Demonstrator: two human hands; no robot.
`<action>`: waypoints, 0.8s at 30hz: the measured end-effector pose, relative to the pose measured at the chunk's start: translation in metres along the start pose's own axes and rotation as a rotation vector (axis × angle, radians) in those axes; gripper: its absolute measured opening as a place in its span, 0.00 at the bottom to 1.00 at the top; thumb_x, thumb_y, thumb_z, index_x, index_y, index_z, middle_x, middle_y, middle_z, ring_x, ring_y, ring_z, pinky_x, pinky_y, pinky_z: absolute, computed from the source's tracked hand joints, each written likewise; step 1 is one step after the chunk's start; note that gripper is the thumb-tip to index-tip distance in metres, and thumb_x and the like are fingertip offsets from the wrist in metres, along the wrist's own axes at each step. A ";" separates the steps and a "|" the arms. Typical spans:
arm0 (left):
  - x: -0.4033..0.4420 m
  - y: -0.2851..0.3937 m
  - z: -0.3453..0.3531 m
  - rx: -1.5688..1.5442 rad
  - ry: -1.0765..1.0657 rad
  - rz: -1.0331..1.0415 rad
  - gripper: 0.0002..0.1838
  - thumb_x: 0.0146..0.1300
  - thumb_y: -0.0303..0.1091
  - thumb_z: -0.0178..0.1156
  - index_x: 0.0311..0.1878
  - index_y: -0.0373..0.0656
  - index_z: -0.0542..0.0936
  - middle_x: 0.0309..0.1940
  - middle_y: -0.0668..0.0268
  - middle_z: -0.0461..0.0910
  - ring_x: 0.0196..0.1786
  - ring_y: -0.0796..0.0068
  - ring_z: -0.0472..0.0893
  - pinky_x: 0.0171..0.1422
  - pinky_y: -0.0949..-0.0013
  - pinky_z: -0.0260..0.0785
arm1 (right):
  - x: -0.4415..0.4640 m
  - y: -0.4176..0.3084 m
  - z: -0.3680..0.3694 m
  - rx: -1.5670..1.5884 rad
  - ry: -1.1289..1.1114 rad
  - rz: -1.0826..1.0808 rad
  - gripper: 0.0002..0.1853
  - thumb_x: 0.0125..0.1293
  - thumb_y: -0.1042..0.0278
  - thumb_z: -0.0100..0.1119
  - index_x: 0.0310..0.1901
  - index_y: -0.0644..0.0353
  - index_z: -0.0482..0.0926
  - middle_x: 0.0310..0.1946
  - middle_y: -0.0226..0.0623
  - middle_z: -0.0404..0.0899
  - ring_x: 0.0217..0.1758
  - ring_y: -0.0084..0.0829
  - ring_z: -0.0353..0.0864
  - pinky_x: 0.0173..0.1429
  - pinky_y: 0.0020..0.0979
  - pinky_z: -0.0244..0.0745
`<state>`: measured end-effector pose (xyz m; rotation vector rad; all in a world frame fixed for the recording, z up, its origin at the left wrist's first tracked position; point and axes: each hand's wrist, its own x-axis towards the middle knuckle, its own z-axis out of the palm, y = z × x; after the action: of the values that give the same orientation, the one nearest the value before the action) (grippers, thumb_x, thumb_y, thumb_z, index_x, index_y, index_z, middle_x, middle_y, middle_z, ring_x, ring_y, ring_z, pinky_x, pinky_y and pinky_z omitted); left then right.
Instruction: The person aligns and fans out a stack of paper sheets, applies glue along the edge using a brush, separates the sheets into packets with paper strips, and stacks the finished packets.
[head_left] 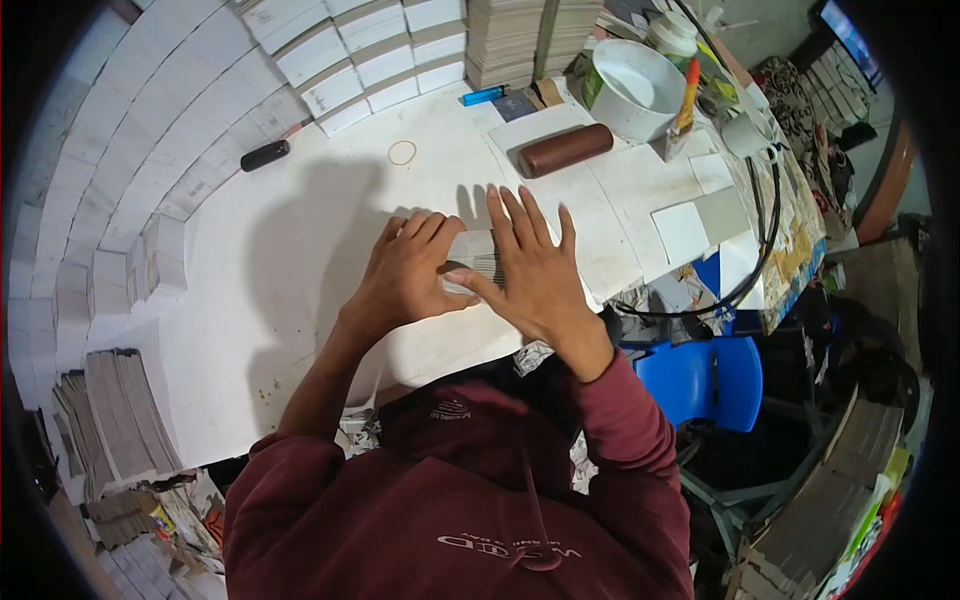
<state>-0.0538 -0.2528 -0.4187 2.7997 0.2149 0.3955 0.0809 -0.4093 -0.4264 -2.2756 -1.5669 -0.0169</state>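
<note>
A small stack of paper pieces (478, 246) with striped edges lies near the front edge of the white table, between my two hands. My left hand (405, 265) is curled round its left side, fingers on the far side and thumb at the near side. My right hand (535, 272) lies against the stack's right side with its fingers stretched out and spread, its thumb reaching over towards my left hand. Both hands partly hide the stack.
Stacked white paper blocks (360, 60) line the back and left. A rubber band (402, 152), a black object (265, 155), a blue lighter (484, 95) and a brown case (566, 150) lie on the table (230, 330). A white bucket (632, 90), brush (684, 105) and blue chair (738, 385) are rightward.
</note>
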 end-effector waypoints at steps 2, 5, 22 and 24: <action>-0.016 0.005 0.000 0.021 0.042 -0.049 0.42 0.43 0.55 0.81 0.57 0.38 0.78 0.51 0.57 0.81 0.60 0.58 0.78 0.68 0.56 0.64 | 0.006 0.011 -0.006 0.225 -0.026 -0.005 0.46 0.75 0.31 0.53 0.81 0.59 0.59 0.80 0.52 0.60 0.85 0.50 0.56 0.81 0.65 0.51; -0.037 0.012 -0.018 0.000 0.112 -0.243 0.41 0.42 0.54 0.83 0.55 0.39 0.79 0.46 0.55 0.83 0.54 0.54 0.81 0.66 0.54 0.67 | 0.046 0.024 -0.021 0.785 -0.006 0.111 0.36 0.76 0.41 0.58 0.76 0.57 0.68 0.75 0.52 0.68 0.78 0.48 0.68 0.76 0.53 0.64; -0.139 -0.060 0.044 -1.761 0.342 -0.568 0.41 0.68 0.56 0.69 0.75 0.40 0.70 0.68 0.60 0.77 0.70 0.57 0.76 0.77 0.54 0.69 | 0.042 -0.020 0.004 1.339 -0.227 0.271 0.02 0.70 0.79 0.57 0.42 0.63 0.75 0.22 0.28 0.66 0.34 0.23 0.80 0.41 0.29 0.77; -0.128 -0.052 0.060 -1.917 0.163 -0.437 0.41 0.69 0.57 0.69 0.76 0.40 0.69 0.70 0.60 0.75 0.71 0.58 0.75 0.78 0.54 0.68 | 0.009 -0.010 0.012 1.354 -0.113 0.242 0.03 0.70 0.80 0.56 0.41 0.62 0.74 0.24 0.25 0.65 0.31 0.19 0.73 0.38 0.26 0.70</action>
<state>-0.1634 -0.2442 -0.5216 0.8114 0.2497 0.3647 0.0728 -0.3947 -0.4325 -1.3064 -0.8107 0.9340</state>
